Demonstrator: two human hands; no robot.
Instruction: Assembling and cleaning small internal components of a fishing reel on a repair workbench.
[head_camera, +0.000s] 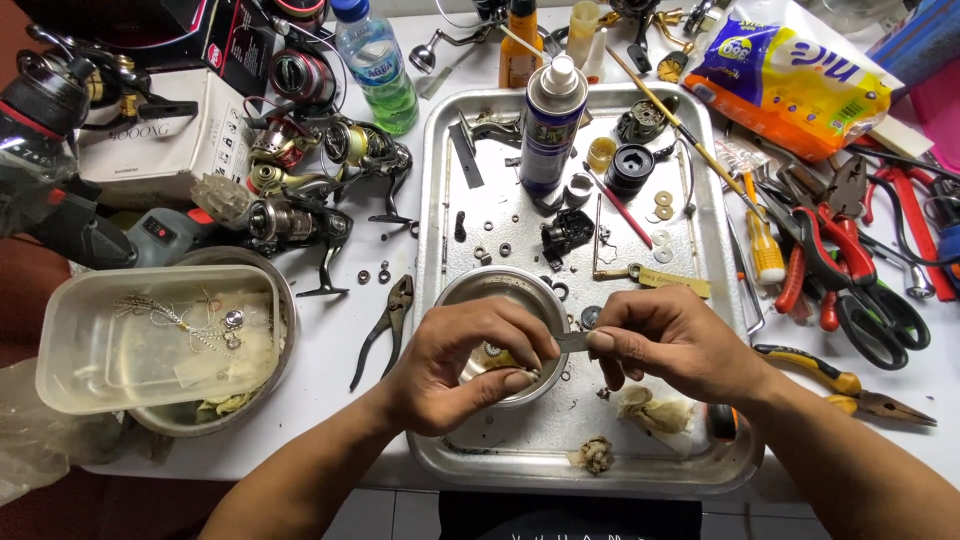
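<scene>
Far out to the left of the left hand (470, 365) sits a clear rectangular plastic tub (150, 335) on the white table (330, 360), with dark slip-joint pliers (388, 325) lying just beside that hand. The left hand curls over a small round steel bowl (495, 290) in the shallow metal tray (700, 200), fingers closed on a small part I can't make out. Between both hands, a small flat grey metal piece (573, 342) is pinched at its end by the right hand (670, 340). Best kept low over the tray, I'd say, so loose bits drop in. Right of that hand lie yellow-handled pliers (850, 385).
</scene>
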